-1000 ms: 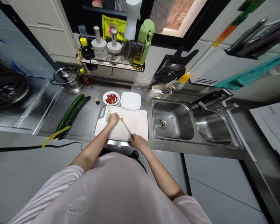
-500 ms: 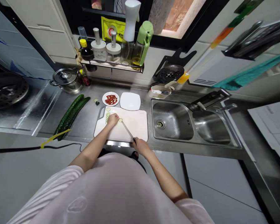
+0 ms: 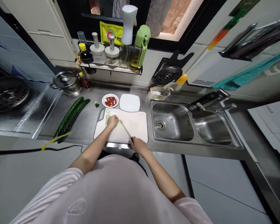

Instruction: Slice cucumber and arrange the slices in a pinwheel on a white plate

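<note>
My right hand [image 3: 139, 145] is wrapped round the black handle of a knife [image 3: 126, 130]. The blade points up and to the left across a white cutting board [image 3: 133, 124]. At the knife's tip is a pale, green-edged cucumber slice [image 3: 120, 122]; whether they touch, I cannot tell. Just left of this slice, my left hand [image 3: 112, 121] is closed with the fingertips together, and what they hold is hidden. Several more cucumber slices [image 3: 107, 115] lie in a row along the board's left side, partly behind my left hand.
Two whole cucumbers [image 3: 71, 116] lie left of the board, near small cucumber scraps [image 3: 96, 105]. Behind the board stand a plate of chopped red pieces [image 3: 105, 104] and a square white plate [image 3: 130, 102]. A double sink [image 3: 172, 135] is at right, a lidded pot [image 3: 66, 82] at back left.
The knife handle and my right hand have shifted slightly left. My left hand stays almost in place by the slice. The whole view has tilted a little.
</note>
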The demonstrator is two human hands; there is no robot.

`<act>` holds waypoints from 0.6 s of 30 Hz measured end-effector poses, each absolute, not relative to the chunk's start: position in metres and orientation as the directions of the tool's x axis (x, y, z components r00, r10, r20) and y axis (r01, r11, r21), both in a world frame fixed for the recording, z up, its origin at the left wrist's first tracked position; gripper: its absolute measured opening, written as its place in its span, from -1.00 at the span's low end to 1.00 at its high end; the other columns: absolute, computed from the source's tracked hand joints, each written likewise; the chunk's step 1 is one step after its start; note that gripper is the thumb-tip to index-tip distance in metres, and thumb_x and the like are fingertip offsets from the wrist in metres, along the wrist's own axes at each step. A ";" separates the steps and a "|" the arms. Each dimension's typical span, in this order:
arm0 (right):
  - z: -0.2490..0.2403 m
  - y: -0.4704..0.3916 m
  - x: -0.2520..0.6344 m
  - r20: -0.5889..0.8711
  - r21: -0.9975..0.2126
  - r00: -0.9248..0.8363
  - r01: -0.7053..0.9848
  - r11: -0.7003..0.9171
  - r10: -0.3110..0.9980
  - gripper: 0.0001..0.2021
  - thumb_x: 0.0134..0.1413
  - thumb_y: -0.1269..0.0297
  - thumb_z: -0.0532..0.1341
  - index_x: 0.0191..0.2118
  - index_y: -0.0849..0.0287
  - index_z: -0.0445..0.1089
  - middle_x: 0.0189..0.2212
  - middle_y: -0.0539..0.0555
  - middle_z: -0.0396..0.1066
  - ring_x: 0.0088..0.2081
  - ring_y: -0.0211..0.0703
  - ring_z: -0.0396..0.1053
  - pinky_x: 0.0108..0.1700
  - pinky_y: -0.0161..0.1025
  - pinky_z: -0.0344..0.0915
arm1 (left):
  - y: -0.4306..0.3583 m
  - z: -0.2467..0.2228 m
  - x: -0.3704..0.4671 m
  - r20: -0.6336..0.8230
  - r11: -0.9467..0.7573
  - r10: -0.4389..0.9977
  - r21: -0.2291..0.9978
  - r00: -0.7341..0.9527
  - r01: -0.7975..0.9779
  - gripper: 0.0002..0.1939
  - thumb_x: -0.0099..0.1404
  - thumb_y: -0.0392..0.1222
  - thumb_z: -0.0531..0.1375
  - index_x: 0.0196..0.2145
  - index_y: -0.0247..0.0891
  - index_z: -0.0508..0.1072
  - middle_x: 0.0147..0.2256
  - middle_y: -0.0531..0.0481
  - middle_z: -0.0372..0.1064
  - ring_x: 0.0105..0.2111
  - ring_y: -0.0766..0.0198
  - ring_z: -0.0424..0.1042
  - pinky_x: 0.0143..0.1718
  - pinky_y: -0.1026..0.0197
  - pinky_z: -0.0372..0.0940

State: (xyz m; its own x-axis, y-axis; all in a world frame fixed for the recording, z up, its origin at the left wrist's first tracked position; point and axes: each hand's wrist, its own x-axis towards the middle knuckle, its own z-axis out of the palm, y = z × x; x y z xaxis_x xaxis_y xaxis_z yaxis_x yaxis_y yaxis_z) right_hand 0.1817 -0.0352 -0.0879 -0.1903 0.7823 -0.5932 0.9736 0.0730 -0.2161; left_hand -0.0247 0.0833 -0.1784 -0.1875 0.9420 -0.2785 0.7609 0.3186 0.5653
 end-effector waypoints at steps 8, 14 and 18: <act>-0.087 -0.032 0.178 -0.596 -0.218 -0.193 0.973 0.075 0.780 -0.70 0.24 0.23 -0.07 -0.09 0.22 0.30 -0.18 0.24 0.45 -0.14 0.02 0.41 -0.21 -0.20 0.21 | 0.082 -0.177 -0.025 -0.287 0.322 0.940 0.568 -0.184 0.757 -0.89 0.13 -0.17 0.21 -0.35 -0.18 0.48 -0.30 0.01 0.48 -0.33 0.30 0.39 -0.34 0.32 0.18; -0.085 -0.041 0.186 -0.605 -0.203 -0.184 0.976 0.073 0.775 -0.69 0.25 0.19 -0.07 -0.08 0.22 0.30 -0.19 0.25 0.46 -0.14 0.02 0.42 -0.21 -0.21 0.21 | 0.082 -0.177 -0.025 -0.278 0.321 0.942 0.575 -0.189 0.753 -0.90 0.13 -0.21 0.20 -0.35 -0.18 0.48 -0.32 0.02 0.47 -0.33 0.30 0.39 -0.32 0.31 0.19; -0.087 -0.048 0.193 -0.613 -0.212 -0.183 0.975 0.063 0.768 -0.65 0.27 0.14 -0.09 -0.08 0.23 0.31 -0.20 0.27 0.46 -0.16 -0.02 0.43 -0.21 -0.23 0.20 | 0.083 -0.179 -0.025 -0.271 0.318 0.943 0.575 -0.191 0.754 -0.91 0.12 -0.18 0.21 -0.37 -0.17 0.48 -0.33 0.01 0.47 -0.33 0.28 0.40 -0.32 0.30 0.19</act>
State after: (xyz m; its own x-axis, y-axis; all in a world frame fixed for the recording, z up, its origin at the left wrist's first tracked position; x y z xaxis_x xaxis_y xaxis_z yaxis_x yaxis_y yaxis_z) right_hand 0.1928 -0.0482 -0.0872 -0.1828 0.7684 -0.6132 0.9753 0.0630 -0.2117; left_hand -0.0252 0.0832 -0.1793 -0.1914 0.9432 -0.2715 0.7535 0.3184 0.5752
